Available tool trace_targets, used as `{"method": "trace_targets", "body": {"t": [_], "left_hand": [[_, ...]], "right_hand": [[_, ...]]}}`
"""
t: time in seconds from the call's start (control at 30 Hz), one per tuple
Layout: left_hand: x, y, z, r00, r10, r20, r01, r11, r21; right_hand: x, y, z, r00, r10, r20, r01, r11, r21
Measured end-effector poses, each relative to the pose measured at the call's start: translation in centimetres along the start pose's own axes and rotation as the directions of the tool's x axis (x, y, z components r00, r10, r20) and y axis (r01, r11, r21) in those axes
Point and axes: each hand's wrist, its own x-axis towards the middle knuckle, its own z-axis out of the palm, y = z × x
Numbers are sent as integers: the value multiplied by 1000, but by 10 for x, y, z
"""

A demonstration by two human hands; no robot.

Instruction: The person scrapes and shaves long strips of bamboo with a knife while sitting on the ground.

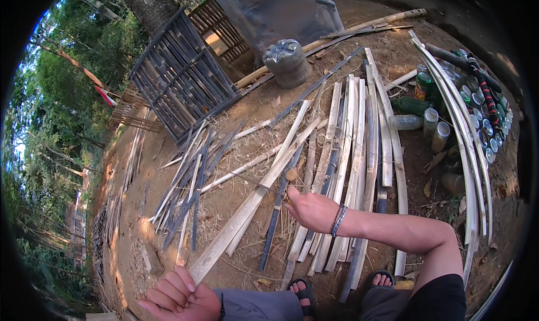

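My left hand [185,299], at the bottom left, is closed round the near end of a long pale bamboo strip [233,225]. The strip slants away up and to the right, over other strips on the ground. My right hand [314,210] is in a fist near the middle, with the arm reaching in from the right. From that fist a thin, dark knife [270,188] points left and lies across the strip; my fingers hide most of its handle. Beneath and beside the right hand lie several split bamboo strips [353,147], pale and dark, roughly side by side.
Dark thin strips [196,175] lie heaped at the left, near a slatted bamboo panel [182,76]. A large plastic bottle [287,65] stands at the back. Glass bottles [429,121] and long curved strips [466,141] are on the right. My sandalled feet [303,294] are at the bottom.
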Motion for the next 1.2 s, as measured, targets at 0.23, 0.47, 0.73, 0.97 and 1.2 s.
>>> {"method": "trace_targets", "body": {"t": [0.23,0.47,0.73,0.97,1.2], "left_hand": [[-1,-1,3,999,14,44,-12,999,-42],[0,-7,7,999,-15,-45,14,1000,-16],[7,2,2,998,-48,-50,43,996,-82],[5,-5,14,996,-66,-68,58,993,-107],[12,1,-1,993,-90,-72,86,994,-61]], "right_hand": [[22,50,-7,986,63,-157,-68,997,-24],[47,92,-2,981,55,-183,-72,994,-83],[37,53,-2,996,48,-76,-53,997,-55],[67,155,-7,966,179,-185,-197,977,-84],[74,123,-3,978,152,-140,-161,985,-55]]}}
